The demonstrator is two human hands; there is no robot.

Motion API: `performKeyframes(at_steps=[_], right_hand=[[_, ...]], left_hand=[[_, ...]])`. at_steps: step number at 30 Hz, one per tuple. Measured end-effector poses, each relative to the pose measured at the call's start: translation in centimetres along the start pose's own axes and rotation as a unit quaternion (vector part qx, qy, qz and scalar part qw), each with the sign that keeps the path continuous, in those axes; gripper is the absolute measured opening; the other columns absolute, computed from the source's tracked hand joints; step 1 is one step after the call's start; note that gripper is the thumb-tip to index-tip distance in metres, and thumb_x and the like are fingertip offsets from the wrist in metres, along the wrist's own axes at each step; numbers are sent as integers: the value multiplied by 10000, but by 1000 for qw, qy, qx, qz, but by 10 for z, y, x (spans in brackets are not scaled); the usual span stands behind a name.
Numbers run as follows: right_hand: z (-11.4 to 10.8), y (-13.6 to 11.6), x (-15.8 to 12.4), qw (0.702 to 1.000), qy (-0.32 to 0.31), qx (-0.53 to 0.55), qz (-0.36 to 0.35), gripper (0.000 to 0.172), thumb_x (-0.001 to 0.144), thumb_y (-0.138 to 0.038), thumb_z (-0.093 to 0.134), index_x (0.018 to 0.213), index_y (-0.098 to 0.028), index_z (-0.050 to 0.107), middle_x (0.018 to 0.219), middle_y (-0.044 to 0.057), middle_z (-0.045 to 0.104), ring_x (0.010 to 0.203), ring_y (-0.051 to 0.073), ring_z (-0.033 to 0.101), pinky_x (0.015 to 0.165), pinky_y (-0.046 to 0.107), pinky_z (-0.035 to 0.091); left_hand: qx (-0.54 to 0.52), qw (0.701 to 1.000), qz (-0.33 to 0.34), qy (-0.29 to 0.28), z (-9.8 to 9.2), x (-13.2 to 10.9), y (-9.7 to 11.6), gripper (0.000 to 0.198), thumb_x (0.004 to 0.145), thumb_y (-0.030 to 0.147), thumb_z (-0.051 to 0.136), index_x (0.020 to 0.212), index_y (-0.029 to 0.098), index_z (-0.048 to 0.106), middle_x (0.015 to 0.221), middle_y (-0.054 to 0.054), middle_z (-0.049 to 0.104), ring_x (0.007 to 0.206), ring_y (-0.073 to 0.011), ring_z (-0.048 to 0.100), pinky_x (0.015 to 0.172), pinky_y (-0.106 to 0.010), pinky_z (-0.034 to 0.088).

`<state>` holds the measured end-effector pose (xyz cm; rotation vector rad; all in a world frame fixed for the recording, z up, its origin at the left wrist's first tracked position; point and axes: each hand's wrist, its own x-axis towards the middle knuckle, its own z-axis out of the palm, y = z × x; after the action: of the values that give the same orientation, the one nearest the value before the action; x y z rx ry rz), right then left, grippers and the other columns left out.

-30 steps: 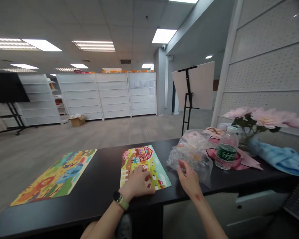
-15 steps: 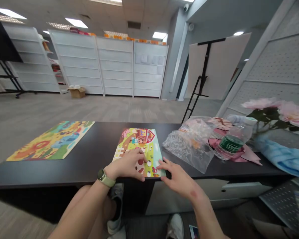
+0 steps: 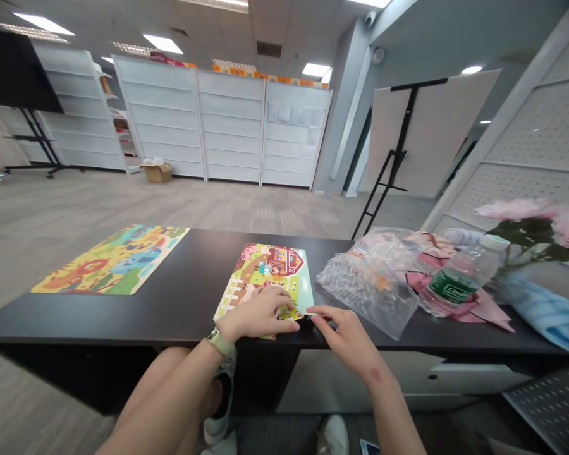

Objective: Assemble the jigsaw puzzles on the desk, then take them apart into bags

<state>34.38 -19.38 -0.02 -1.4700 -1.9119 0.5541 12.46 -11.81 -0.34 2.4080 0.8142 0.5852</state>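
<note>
Left hand (image 3: 258,314) spread on a farm puzzle (image 3: 270,268), right hand (image 3: 348,338) at its near corner
Left relaxed, gripping nothing; right's grip impossible to tell. Desk (image 3: 196,281) beneath both, second puzzle (image 3: 111,260) left of the hands, plastic bag (image 3: 370,284) just right of the right hand, water bottle (image 3: 455,281) beyond the bag.

Two picture boards (image 3: 111,260) (image 3: 265,268) are counted on one black desk (image 3: 184,313), with one plastic water bottle (image 3: 455,282) and one crumpled clear plastic bag (image 3: 367,287).
</note>
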Motion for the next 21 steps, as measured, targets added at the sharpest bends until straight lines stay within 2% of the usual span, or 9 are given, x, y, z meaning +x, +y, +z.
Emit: performKeyframes(at_steps=[3,6,9,12,18,20,21], right_hand=[[10,2,6,999,44,-6,-23,318,974,-368,448,1063,-235,723,1011,44,761,883,213,697,773,290,500],[21,7,11,996,84,-14,-24,308,976,-380,440,1058,-236,699,924,35,754,788,199,687,731,278,489],[30,11,13,990,144,-7,-1,312,969,-428,446,968,-223,681,813,26,729,670,178,653,648,259,474],[36,12,14,980,198,3,21,337,957,-480,462,877,-214,653,755,23,708,615,165,623,614,250,466],[36,11,15,967,251,-16,37,343,935,-494,507,898,-210,695,822,47,743,618,174,641,663,278,495],[33,18,16,972,236,-15,7,310,938,-458,516,927,-216,710,885,60,753,721,198,677,728,302,519],[31,22,16,976,215,-14,-19,284,938,-429,522,938,-223,717,935,66,755,809,213,692,786,321,528]], left_hand=[[-106,993,-43,22,0,3,-2,277,851,431,649,991,194,684,828,-24,679,685,-177,619,634,-269,464],[-161,982,-34,91,3,7,-3,162,885,313,580,945,196,675,853,-25,694,726,-172,628,656,-262,471],[-95,979,-18,182,5,10,-1,127,902,258,566,860,210,675,820,-21,695,787,-198,632,718,-290,463],[-18,973,-9,228,6,10,6,118,929,246,558,880,223,662,859,-26,698,833,-215,633,758,-315,453],[71,970,2,234,6,9,14,172,968,209,481,888,214,633,870,-46,654,874,-225,597,780,-325,440],[70,975,2,210,4,7,10,149,956,200,500,896,216,636,875,-43,651,880,-225,595,787,-326,443],[68,981,7,181,3,5,6,129,939,195,531,877,217,642,873,-41,652,883,-226,597,793,-327,446]])
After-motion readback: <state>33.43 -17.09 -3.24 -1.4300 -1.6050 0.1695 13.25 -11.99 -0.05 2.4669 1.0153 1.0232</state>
